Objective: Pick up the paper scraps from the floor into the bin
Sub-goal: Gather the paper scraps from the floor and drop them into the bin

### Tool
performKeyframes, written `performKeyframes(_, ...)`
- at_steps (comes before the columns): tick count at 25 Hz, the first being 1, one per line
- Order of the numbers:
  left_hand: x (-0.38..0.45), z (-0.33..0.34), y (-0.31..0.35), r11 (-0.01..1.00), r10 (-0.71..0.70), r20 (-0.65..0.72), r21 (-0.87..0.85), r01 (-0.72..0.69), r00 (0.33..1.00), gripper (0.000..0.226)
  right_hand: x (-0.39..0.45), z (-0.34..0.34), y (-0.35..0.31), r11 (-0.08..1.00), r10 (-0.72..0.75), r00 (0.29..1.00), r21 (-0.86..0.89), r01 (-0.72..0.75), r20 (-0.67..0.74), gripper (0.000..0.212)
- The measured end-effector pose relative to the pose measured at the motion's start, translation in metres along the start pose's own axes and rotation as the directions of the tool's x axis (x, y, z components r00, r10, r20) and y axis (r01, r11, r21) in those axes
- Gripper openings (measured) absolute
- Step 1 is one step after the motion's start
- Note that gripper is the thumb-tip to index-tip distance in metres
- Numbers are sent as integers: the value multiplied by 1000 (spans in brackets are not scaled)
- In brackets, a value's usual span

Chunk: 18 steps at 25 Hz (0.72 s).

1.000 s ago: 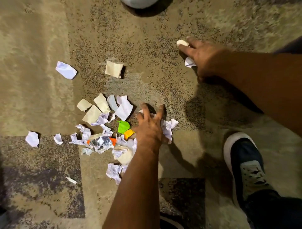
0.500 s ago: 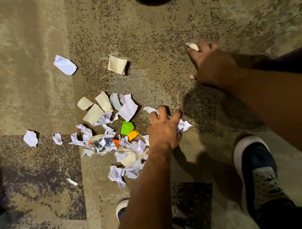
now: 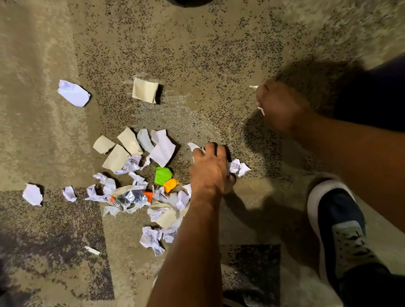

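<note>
A heap of paper scraps (image 3: 140,188) lies on the carpet: white crumpled bits, beige pieces, a green scrap (image 3: 162,175), an orange scrap (image 3: 171,184) and a silver foil piece (image 3: 131,197). My left hand (image 3: 210,171) presses down at the heap's right edge, fingers curled around white crumpled paper (image 3: 237,167) that sticks out on both sides. My right hand (image 3: 280,105) is raised and closed in a fist on white paper scraps, their tips poking out. Only the dark base of the bin (image 3: 189,1) shows at the top edge.
Loose scraps lie apart: a white piece (image 3: 73,93), a beige square (image 3: 144,89), small white bits (image 3: 32,194) at left and a sliver (image 3: 92,250). My right foot in a dark shoe (image 3: 341,232) stands at right on the patterned carpet.
My right hand has closed into a fist on its scraps and drawn back to the right. My left hand has curled tighter on the white paper. The view shifted down, hiding the bin.
</note>
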<state>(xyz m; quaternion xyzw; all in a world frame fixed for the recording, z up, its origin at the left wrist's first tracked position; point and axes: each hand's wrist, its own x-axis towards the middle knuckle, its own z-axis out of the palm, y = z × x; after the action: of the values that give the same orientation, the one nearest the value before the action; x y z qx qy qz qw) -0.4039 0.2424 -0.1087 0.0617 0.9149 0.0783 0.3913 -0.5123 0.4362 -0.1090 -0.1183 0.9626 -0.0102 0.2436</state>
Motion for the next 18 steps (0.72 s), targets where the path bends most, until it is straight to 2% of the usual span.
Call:
performKeyframes(5,-6,-14,-5,1000,30,1,-8,-30,1000,81,-15,-17,-10,987,-89,989,144,72,118,22)
performKeyframes(9,-29,-46,9,991,130,-90,45,-126,987,76,-49,-35,-21,973,-74,994,224,54,84,30)
performKeyframes(14,-71,-102,34,975,202,-145,128,-184,969,76,-98,-82,-21,940,5,999,341,-18,40,15)
performKeyframes(18,-105,-147,52,962,245,-180,171,-215,953,73,-129,-141,-21,920,-86,995,386,59,53,28)
